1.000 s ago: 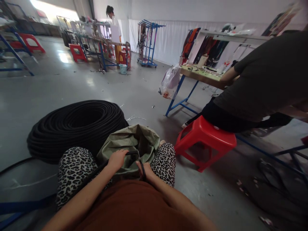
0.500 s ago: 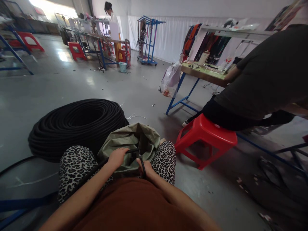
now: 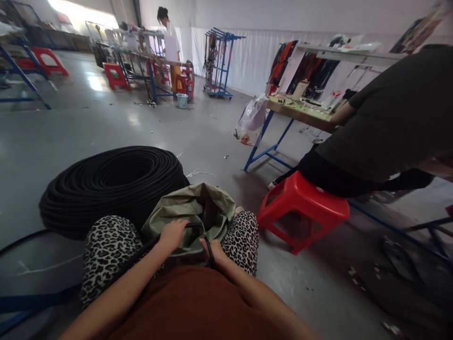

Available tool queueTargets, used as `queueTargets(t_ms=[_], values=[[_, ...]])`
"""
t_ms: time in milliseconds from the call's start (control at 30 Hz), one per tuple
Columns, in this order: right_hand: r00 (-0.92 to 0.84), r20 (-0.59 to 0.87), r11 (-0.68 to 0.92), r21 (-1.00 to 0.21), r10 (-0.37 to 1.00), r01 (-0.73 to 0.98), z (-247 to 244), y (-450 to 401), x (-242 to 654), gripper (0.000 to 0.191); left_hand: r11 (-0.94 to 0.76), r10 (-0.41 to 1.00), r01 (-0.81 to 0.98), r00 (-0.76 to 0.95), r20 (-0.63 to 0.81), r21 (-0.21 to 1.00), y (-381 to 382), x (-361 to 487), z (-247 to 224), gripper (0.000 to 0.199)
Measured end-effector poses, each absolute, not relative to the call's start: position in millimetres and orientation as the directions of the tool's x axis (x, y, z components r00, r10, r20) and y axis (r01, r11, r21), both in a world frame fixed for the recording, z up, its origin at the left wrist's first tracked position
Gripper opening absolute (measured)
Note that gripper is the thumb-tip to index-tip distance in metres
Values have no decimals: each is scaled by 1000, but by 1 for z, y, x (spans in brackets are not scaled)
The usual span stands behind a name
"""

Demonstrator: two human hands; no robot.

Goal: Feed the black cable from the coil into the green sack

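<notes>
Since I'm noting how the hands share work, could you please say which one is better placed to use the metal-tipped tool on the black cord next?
Probably the right hand: it holds the metal-tipped tool, whose tip is at the black cord, while the left hand grips that cord.

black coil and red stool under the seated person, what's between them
In the head view, the open green bag and the leopard-print right knee lie between the black coil and red stool.
</notes>
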State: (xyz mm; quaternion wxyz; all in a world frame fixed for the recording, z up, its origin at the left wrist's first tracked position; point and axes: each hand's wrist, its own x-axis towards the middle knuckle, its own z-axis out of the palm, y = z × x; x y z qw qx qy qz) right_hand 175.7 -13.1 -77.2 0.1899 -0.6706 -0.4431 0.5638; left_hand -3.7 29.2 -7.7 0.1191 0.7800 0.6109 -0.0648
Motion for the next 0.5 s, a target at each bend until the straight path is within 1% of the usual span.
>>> queueTargets(t_ms=[133,267,400,500], values=[[6,-678,-639,-690,735,341,-69,-14,176,40,-225,936,970,242,-255,94,30,-3,-7,45],[0,-686,-652,-692,728,308,-63,-14,175,37,-207,942,973,227,-247,106,31,-4,-8,45],[1,-683,-645,-691,731,326,-64,-13,176,41,-196,946,972,223,-237,133,29,-4,-6,44],[20,-715,-684,-661,699,308,-65,-12,175,46,-151,951,973,191,-242,172,28,-5,-3,45]])
